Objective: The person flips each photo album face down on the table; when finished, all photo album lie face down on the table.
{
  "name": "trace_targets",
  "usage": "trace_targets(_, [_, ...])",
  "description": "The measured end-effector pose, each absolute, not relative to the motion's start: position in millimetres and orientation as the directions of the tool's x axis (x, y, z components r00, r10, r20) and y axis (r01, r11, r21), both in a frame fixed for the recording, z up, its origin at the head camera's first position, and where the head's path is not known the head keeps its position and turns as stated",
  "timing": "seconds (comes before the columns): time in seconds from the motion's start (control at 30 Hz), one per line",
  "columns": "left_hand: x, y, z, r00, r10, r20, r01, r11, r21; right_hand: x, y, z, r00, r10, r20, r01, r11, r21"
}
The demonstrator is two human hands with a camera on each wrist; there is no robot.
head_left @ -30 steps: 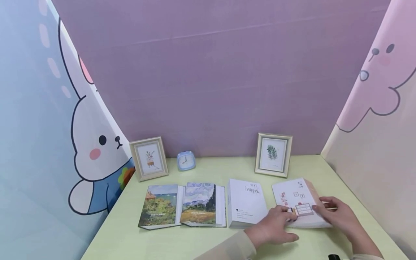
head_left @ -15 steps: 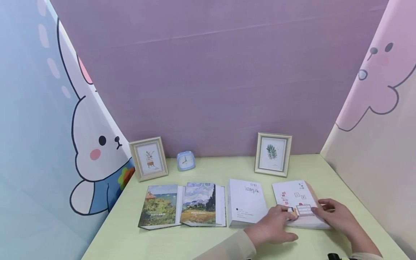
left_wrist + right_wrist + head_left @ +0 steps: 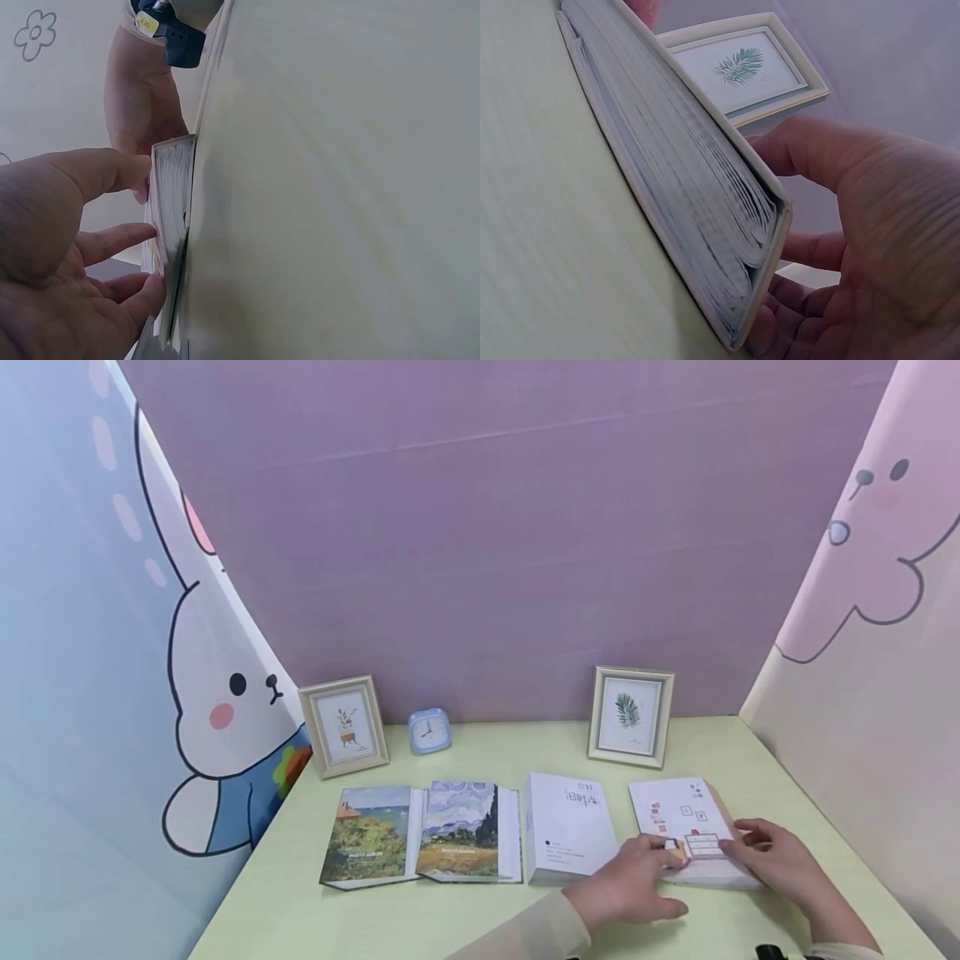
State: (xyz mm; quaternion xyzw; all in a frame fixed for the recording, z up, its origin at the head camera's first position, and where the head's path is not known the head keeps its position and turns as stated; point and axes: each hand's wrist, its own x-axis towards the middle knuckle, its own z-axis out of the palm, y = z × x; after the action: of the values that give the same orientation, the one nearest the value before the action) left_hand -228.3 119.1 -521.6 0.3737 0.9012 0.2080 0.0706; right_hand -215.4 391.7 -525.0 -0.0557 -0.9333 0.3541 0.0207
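A thick photo album with furniture drawings on its white cover lies flat at the right end of a row. My left hand reaches its lower left part, fingertips touching the cover and the thumb apart from it over the table. On the opposite side, my right hand holds the album by its tan spine, thumb on the cover and fingers curled at the spine. Its page edges face the right wrist camera. Beside it on the left lies a white album with dark lettering.
Two painted-landscape photo albums, a garden one and a cypress one, continue the row leftward. Behind stand a plant picture frame, a blue clock and a leaf picture frame. Walls enclose the green table.
The album's spine side has come down a little and its cover now lies flatter. My right hand has shifted slightly with it; my left hand has hardly moved.
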Motion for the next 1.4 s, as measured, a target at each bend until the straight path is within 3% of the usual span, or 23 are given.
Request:
trace_targets(0.5, [-233, 106, -514, -0.714, 0.688, 0.131, 0.615, 0.527, 0.586, -216, 390, -527, -0.985, 0.153, 0.083, 0.061, 0.750, -0.659])
trace_targets(0.83, [-243, 85, -515, -0.704, 0.649, 0.289, 0.621, 0.365, 0.693, -215, 363, -523, -0.932, 0.220, 0.287, -0.011, 0.777, -0.629])
trace_targets(1.4, [-252, 39, -510, -0.738, 0.530, 0.417, 0.643, 0.367, 0.672, -222, 308, -513, -0.898, 0.030, 0.440, -0.260, 0.770, -0.583])
